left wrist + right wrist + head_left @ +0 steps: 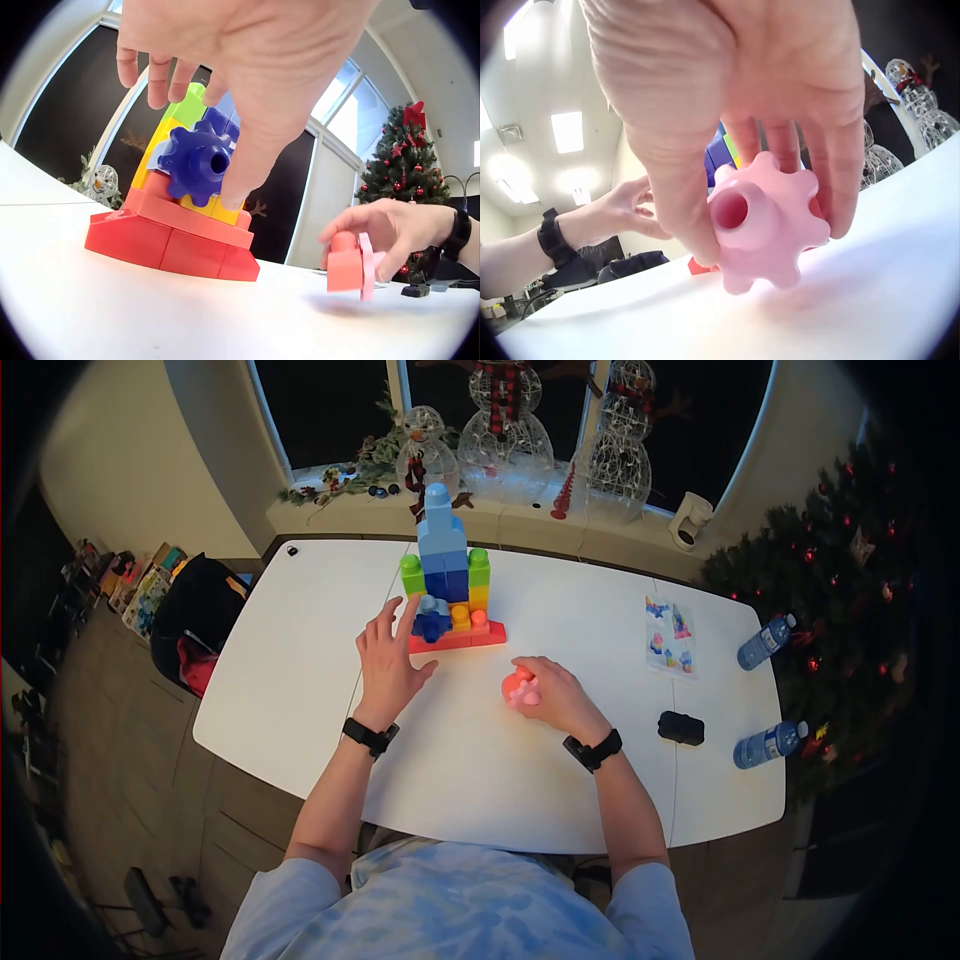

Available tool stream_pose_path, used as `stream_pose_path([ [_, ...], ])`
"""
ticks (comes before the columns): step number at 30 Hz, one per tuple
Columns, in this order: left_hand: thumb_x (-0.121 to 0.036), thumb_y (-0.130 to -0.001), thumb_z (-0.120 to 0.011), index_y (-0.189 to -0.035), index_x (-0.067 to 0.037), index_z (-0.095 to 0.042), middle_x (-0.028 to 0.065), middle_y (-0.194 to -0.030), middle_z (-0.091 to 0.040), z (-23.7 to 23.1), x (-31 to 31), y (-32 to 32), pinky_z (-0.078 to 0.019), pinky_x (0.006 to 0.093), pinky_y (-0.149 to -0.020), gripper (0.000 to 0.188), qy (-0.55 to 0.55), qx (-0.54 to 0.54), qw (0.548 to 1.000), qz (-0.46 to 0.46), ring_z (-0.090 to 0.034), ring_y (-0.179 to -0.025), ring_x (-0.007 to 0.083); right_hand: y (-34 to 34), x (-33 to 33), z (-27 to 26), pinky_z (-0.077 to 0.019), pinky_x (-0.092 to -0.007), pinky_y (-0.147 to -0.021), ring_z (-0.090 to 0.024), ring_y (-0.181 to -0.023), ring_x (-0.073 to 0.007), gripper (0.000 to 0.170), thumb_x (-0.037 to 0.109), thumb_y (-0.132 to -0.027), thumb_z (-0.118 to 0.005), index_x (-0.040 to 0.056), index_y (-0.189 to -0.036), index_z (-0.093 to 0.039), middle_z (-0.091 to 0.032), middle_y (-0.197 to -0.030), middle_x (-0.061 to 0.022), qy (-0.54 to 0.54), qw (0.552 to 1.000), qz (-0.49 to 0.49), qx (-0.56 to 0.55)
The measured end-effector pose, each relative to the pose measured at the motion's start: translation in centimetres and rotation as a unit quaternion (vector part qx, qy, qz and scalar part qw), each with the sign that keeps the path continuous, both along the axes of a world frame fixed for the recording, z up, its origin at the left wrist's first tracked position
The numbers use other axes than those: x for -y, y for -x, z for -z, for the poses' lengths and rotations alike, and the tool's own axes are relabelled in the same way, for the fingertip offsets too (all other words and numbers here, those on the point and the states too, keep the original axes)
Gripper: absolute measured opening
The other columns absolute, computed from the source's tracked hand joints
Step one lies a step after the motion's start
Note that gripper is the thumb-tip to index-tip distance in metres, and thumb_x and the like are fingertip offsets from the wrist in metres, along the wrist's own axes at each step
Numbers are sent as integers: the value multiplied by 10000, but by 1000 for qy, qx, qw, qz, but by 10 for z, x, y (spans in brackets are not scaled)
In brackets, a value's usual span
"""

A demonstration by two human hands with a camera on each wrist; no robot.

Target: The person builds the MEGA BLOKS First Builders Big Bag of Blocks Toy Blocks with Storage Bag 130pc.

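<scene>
A toy-block tower (443,542) stands on the white table, with light blue blocks on top, green and yellow columns beside, and a red base (166,244). A dark blue gear (184,166) is mounted on its front. My left hand (388,668) is at the tower's left front, fingers spread and thumb apart, with its thumb tip overlapping the gear's edge in the left wrist view. To the right of the tower, my right hand (562,700) grips a coral block (344,271) with a pink gear (772,225) on its side, low over the tabletop.
A picture sheet (670,638) of block builds lies at the right, with a black case (681,728) nearer me. Two water bottles (766,642) lie along the right edge. Wire snowmen (505,435) stand on the sill behind; a decorated tree (850,580) is at the right.
</scene>
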State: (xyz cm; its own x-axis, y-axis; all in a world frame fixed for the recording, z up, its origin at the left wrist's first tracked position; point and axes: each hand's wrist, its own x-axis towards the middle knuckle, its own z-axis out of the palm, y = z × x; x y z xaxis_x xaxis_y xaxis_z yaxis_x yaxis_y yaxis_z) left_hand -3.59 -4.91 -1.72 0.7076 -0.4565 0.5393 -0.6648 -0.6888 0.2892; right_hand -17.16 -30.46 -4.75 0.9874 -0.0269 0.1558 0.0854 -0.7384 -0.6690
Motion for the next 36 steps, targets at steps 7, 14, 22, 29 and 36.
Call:
stream_pose_path([
  [7,-174,-590,-944,-1523,-276,-494,112,-1505,-436,2,2,-4,-360,475,-1074,1041,-8,21,1000,2,-469,-1303,319,-52,-34,-44,-576,-430,-870,-668,-1084,-345,616,159,-817,-829,94,-1310,-466,-675,-1164,-144,-77,986,68,132],
  [14,-187,-596,-942,-1493,-311,-530,96,-1436,-485,1,-3,-10,-366,481,-1066,995,-6,-2,1000,-3,-476,-1296,308,-92,-62,-29,-593,-454,-803,-649,-1024,-355,586,145,-812,-831,64,-1257,-458,-656,-1153,-123,36,975,128,178],
  [22,-175,-614,-940,-1483,-302,-542,62,-1404,-515,-3,-5,-12,-369,466,-1063,964,3,-21,1000,12,-487,-1285,290,-92,-77,-34,-596,-406,-794,-604,-1045,-323,535,80,-818,-799,43,-1256,-495,-632,-1183,-112,104,956,138,236],
  [29,-161,-617,-936,-1482,-263,-542,9,-1406,-555,-6,-5,-12,-353,462,-1077,956,8,-36,999,30,-485,-1286,282,-101,-79,-28,-588,-411,-844,-596,-1072,-330,402,85,-879,-740,7,-1232,-562,-628,-1173,-146,140,947,132,255],
  [36,-143,-610,-939,-1475,-258,-545,7,-1407,-555,-6,-4,-14,-356,457,-1071,958,12,-40,999,33,-491,-1278,281,-107,-67,-38,-536,-416,-853,-597,-1041,-299,297,125,-850,-755,3,-1110,-678,-658,-1090,-117,194,947,108,234],
])
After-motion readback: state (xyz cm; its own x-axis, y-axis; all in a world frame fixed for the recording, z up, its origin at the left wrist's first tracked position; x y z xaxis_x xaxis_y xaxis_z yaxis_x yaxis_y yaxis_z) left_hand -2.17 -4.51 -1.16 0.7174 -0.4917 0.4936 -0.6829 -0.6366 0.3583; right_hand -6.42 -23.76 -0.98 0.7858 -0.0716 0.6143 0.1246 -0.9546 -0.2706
